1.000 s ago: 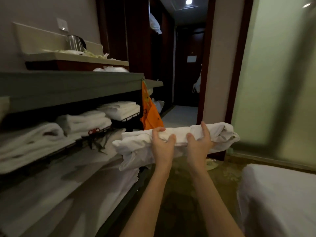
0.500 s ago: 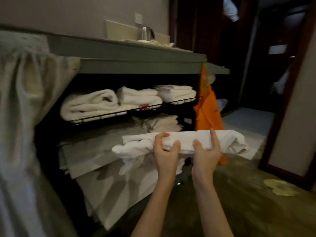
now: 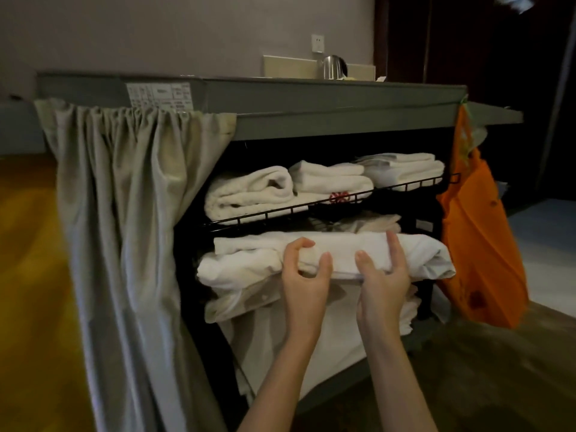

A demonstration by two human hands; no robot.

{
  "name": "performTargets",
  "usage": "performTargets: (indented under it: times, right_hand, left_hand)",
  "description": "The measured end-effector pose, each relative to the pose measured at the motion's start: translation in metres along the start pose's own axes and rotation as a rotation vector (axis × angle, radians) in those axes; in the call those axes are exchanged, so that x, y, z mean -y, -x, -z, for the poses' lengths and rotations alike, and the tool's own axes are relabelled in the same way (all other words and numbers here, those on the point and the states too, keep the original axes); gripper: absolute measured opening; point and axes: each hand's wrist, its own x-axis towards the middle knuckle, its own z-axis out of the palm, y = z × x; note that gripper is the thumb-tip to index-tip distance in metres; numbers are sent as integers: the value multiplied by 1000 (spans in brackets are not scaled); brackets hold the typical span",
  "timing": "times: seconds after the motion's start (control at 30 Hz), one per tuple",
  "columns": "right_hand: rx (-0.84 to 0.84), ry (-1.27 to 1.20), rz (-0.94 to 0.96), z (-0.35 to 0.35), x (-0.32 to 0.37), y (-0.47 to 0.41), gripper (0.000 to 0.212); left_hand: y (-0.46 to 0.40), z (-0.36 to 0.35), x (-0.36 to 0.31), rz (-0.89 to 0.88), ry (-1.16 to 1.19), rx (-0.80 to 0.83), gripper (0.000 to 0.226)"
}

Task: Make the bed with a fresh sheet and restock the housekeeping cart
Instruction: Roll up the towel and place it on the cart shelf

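A grey housekeeping cart [image 3: 327, 98] stands before me with its side open. A folded white sheet bundle [image 3: 255, 260] lies across the lower stack of linen, under the black wire shelf [image 3: 280, 212]. My left hand [image 3: 304, 269] grips the bundle's front edge, thumb and fingers curled round the fold. My right hand [image 3: 385, 271] holds the same bundle just to the right, fingers over the top and thumb underneath. More white sheets [image 3: 280, 338] hang below the bundle.
Folded white towels [image 3: 249, 191] fill the wire shelf. A grey curtain [image 3: 124, 213] is bunched at the cart's left. An orange bag [image 3: 477, 244] hangs off the right end. A kettle [image 3: 333, 67] sits on a counter behind. Yellow floor lies at left.
My view swung left to face the cart squarely. Both hands carried the folded bundle forward from open air into the cart's lower compartment, onto the linen stack.
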Motion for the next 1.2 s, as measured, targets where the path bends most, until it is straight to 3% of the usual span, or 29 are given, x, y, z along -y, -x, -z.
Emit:
performTargets:
  times: [0.13,0.33,0.47,0.6,0.7,1.0,1.2]
  right_hand:
    - [82,-98,61,-1,-16,-25,58]
    - [238,134,-45,10,-122,-41,50]
    - [227,133,-33,18,-140,-49,50]
    - [247,129,-44,25,-150,-47,61]
    - [262,90,-34,20,-146,-49,65]
    - [243,-38,8,-14,-115,-75,66]
    - [338,-86,8,-57,-135,-92,63]
  left_hand:
    - [-13,-5,17,-124,-65,25,28]
    - [4,4,118,188,-123,-64,38]
    - [12,6,131,206,-81,-15,47]
    - [18,6,134,232,-3,34,80]
    - [9,5,132,211,-10,20,89]
    - [-30,9,122,62,-172,127,79]
    - [-78,35,132,-59,-281,120,79]
